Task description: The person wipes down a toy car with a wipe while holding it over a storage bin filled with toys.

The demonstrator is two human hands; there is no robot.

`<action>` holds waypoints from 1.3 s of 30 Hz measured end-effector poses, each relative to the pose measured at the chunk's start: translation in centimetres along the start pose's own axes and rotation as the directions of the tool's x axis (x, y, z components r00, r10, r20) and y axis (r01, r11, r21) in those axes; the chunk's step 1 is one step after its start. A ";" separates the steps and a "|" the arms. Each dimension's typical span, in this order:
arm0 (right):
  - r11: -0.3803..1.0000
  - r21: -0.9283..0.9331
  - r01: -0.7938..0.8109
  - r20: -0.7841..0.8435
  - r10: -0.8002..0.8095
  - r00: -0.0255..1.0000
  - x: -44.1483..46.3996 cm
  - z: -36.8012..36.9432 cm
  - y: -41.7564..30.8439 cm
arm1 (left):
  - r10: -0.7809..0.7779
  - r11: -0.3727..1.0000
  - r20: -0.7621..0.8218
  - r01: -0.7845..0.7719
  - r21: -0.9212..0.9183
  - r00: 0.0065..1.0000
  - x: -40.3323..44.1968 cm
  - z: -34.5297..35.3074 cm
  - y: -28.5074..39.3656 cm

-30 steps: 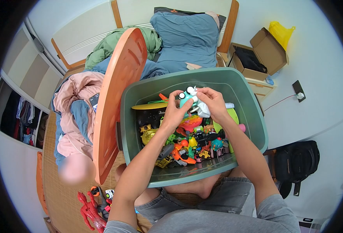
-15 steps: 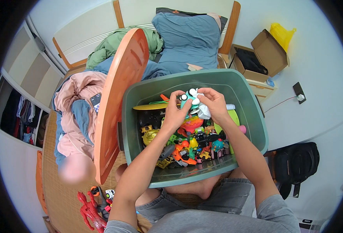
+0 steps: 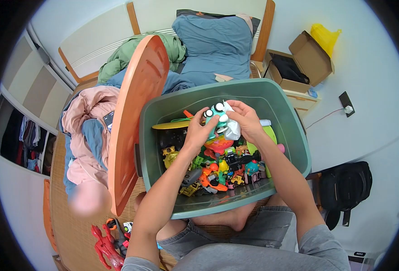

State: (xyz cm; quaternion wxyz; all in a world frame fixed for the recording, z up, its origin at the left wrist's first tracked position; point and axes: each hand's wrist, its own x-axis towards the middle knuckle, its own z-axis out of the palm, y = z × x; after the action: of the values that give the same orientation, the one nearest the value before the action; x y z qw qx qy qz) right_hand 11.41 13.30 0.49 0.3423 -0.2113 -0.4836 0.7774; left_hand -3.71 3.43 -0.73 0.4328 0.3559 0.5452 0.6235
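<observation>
Above the open bin, my left hand [image 3: 198, 134] is closed around a small teal toy car [image 3: 214, 121], whose round black-and-white wheels face up. My right hand [image 3: 248, 123] pinches a crumpled white wipe [image 3: 232, 130] and presses it against the toy's right side. Both thumbs meet near the toy. Below them, the green plastic bin [image 3: 226, 210] holds a jumble of small toys, among them an orange toy [image 3: 212, 181], a yellow toy truck [image 3: 238, 180] and a yellow disc [image 3: 174, 124]. My fingers hide part of the toy car.
An orange lid [image 3: 136, 113] stands on edge left of the bin. A red figure [image 3: 105, 247] lies with other toys on the woven mat [image 3: 73, 235]. Bedding and a pillow [image 3: 213, 45] are behind. At right are a cardboard box [image 3: 317, 58] and a black backpack [image 3: 346, 187].
Both hands, with the toy car and wipe, have shifted slightly left and down. The toy has turned a little, and more of the white wipe shows. The view has also moved slightly.
</observation>
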 end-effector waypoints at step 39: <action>0.850 -0.451 0.271 0.055 -0.277 0.959 0.3 -0.4 1.0 | 0.484 0.648 -0.018 -0.344 0.680 0.875 -1.9 0.8 0.7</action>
State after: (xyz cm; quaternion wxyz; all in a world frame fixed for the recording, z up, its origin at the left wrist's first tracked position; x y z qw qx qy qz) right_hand 11.17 13.45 -0.61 0.3934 -0.2189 -0.6748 0.5848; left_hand -2.36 1.97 0.18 0.0680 0.5362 0.6725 0.5056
